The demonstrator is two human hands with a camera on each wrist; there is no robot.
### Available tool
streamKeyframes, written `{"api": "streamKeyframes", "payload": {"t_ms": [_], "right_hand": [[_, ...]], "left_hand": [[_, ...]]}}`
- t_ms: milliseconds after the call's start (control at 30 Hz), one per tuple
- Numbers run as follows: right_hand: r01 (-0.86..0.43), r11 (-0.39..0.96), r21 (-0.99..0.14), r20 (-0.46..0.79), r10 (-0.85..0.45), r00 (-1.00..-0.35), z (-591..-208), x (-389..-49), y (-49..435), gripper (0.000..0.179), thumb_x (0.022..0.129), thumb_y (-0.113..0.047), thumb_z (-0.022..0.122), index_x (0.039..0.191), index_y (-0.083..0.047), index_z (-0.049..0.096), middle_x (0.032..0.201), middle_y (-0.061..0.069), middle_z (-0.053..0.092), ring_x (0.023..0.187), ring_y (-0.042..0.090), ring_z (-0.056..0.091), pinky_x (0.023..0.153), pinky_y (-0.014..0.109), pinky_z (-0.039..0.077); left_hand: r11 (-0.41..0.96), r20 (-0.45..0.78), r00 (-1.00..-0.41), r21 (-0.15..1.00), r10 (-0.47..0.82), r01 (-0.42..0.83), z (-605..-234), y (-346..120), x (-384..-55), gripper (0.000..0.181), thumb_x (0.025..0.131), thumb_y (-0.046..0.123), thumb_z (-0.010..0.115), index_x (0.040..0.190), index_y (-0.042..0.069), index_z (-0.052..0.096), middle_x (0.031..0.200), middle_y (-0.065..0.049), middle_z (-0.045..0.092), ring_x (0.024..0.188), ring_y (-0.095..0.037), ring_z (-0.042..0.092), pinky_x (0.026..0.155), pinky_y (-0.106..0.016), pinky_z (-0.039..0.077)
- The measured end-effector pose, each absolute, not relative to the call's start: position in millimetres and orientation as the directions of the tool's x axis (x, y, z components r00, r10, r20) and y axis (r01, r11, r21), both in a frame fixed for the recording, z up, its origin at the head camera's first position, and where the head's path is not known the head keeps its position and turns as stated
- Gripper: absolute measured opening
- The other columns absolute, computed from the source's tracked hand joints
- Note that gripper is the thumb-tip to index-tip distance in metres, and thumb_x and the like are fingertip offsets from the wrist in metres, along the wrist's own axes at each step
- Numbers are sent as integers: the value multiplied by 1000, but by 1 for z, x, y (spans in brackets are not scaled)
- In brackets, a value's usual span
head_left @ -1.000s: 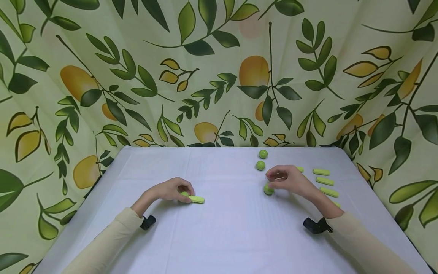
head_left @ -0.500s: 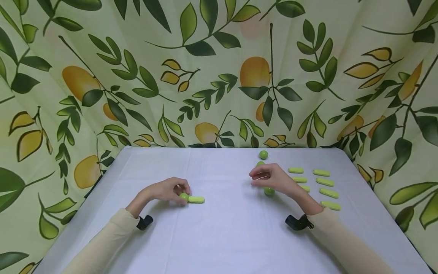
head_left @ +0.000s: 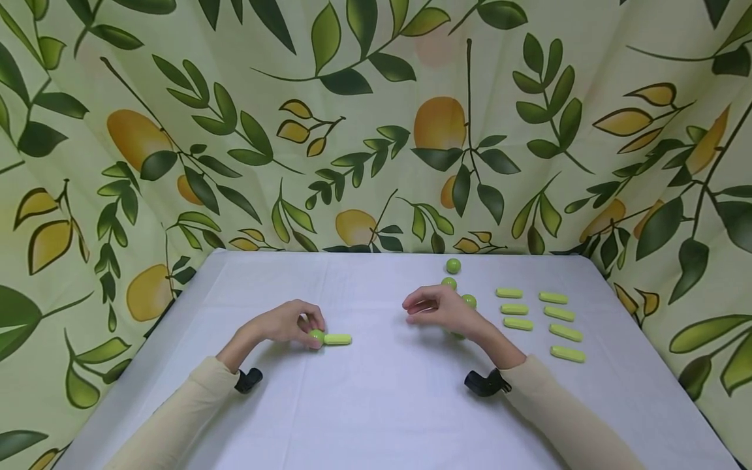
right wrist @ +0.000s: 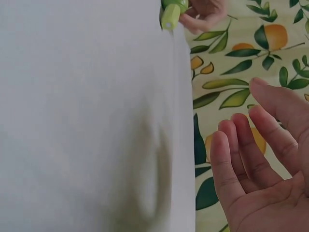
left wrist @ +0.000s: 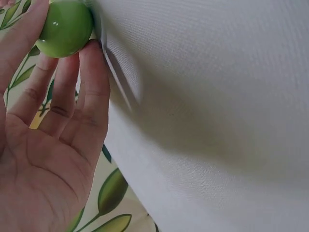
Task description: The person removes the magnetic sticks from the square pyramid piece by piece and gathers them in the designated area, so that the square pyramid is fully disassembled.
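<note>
My left hand (head_left: 292,323) pinches a glossy green ball (head_left: 317,336) between thumb and fingers, low at the table's left middle. A short light-green stick (head_left: 338,339) extends from the ball's right side, end against it; whether the two are joined I cannot tell. The left wrist view shows the same ball (left wrist: 65,28) at the fingertips, the stick out of sight. My right hand (head_left: 443,310) hovers over the table right of the stick, fingers loosely bent, nothing between them. In the right wrist view its fingers (right wrist: 248,159) stand apart from the thumb.
More green balls (head_left: 453,266) lie behind and beside my right hand, one mostly hidden by it. Several light-green sticks (head_left: 514,309) lie in two columns at the right. A white cloth (head_left: 364,411) covers the table; a leaf-patterned curtain (head_left: 376,130) hangs around it.
My right hand has moved left, away from the stick columns, uncovering sticks and a ball. The left hand shifted slightly left at first and keeps hold of the ball.
</note>
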State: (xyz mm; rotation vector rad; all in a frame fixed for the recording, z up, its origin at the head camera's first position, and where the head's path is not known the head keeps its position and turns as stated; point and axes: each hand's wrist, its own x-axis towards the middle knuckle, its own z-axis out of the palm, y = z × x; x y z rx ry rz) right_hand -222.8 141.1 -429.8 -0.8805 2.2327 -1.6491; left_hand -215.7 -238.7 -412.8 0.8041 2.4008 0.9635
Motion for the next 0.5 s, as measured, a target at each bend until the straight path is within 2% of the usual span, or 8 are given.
{"api": "streamKeyframes", "payload": {"t_ms": [167, 500], "right_hand": [[-313, 177, -933, 144, -615, -775, -431, -223, 123, 29, 88, -5, 81, 111, 9, 70, 110, 25, 68, 99, 27, 69, 88, 32, 55], [-295, 165, -941, 113, -668, -736, -439, -226, 88, 29, 87, -5, 81, 111, 7, 71, 110, 22, 68, 98, 24, 69, 89, 33, 56]], "left_hand": [[592, -169, -751, 732, 638, 337, -410, -239, -214, 23, 80, 8, 88, 94, 6, 70, 89, -1, 63, 82, -18, 59, 76, -30, 52], [596, -151, -757, 719, 636, 358, -410, -239, -215, 21, 80, 8, 88, 91, 7, 70, 89, 1, 64, 84, -18, 60, 79, -33, 54]]}}
